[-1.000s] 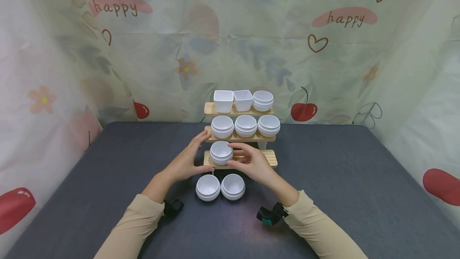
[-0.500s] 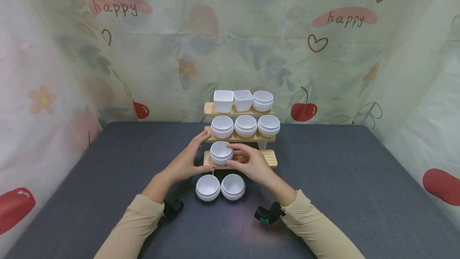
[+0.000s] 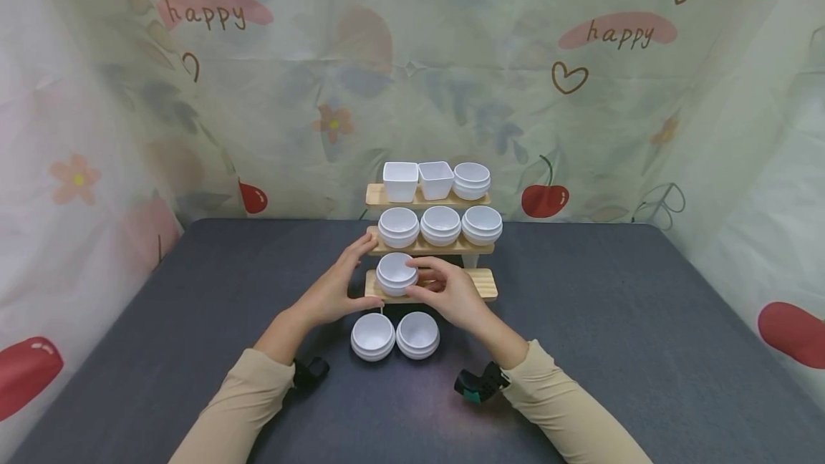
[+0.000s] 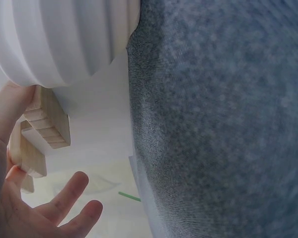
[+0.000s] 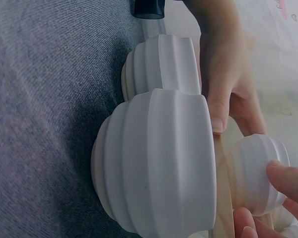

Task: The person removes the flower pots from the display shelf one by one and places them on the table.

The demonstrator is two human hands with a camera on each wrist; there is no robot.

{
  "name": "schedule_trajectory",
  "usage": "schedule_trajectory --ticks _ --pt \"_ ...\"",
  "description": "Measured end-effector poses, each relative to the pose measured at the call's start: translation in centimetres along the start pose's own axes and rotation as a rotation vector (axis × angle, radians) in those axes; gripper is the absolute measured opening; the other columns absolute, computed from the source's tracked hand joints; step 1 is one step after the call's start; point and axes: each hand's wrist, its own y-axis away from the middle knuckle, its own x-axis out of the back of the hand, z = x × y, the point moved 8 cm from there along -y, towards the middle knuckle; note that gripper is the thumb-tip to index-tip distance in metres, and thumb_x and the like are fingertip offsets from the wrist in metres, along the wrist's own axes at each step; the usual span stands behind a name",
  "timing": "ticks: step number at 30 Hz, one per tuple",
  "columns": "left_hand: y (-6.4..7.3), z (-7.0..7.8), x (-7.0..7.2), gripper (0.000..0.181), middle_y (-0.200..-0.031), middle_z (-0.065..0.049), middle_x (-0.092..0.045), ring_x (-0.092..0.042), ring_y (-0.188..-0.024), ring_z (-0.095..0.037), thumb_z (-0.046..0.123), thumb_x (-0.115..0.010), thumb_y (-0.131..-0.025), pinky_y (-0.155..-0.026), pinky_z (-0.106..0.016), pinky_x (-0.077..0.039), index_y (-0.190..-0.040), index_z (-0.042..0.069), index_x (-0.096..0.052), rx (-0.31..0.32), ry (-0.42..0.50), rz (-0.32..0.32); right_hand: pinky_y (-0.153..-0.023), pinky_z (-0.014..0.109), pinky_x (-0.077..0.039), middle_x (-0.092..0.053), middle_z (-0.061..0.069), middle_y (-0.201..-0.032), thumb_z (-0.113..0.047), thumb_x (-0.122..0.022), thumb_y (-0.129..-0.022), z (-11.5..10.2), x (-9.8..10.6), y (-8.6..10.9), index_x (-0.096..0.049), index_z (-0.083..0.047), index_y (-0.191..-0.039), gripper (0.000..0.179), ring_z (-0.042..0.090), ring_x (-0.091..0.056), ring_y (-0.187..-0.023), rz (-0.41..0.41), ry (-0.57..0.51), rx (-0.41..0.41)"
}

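A three-tier wooden stand holds white bowls. On its lowest shelf, at the left end, sits a round white bowl, which my right hand pinches by the right side between thumb and fingers. My left hand spreads along the stand's left end, thumb at the bottom shelf's front corner and a fingertip at the middle shelf. In the left wrist view its other fingers extend free. Two ribbed round bowls, the left one and the right one, stand side by side on the table in front.
The middle shelf carries three round bowls. On the top shelf are two square bowls and a round one. A dark grey cloth covers the table, and a printed curtain hangs behind.
My right wrist and forearm have shifted slightly left. The left hand, the pinched bowl and the other bowls look unmoved.
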Motion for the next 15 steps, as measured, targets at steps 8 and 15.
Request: schedule_trajectory --ticks 8,15 --pt "0.01 0.04 0.01 0.095 -0.158 -0.010 -0.009 -0.021 -0.143 -0.029 0.023 -0.078 -0.076 -0.112 -0.046 -0.034 -0.149 0.014 -0.017 -0.008 0.002 0.002 -0.067 0.024 -0.057 -0.069 0.021 -0.104 -0.012 -0.071 -0.082 0.11 0.12 0.04 -0.061 -0.007 -0.118 0.038 0.024 -0.069 -0.081 0.026 -0.020 -0.010" --pt "0.02 0.01 0.03 0.095 -0.158 -0.009 -0.009 -0.022 -0.143 -0.029 0.023 -0.078 -0.076 -0.112 -0.046 -0.035 -0.149 0.014 -0.018 -0.009 0.002 0.006 -0.066 0.022 -0.057 -0.069 0.021 -0.103 -0.010 -0.072 -0.081 0.24 0.11 -0.01 -0.061 -0.006 -0.117 0.038 0.024 -0.069 -0.079 0.032 -0.041 -0.009"
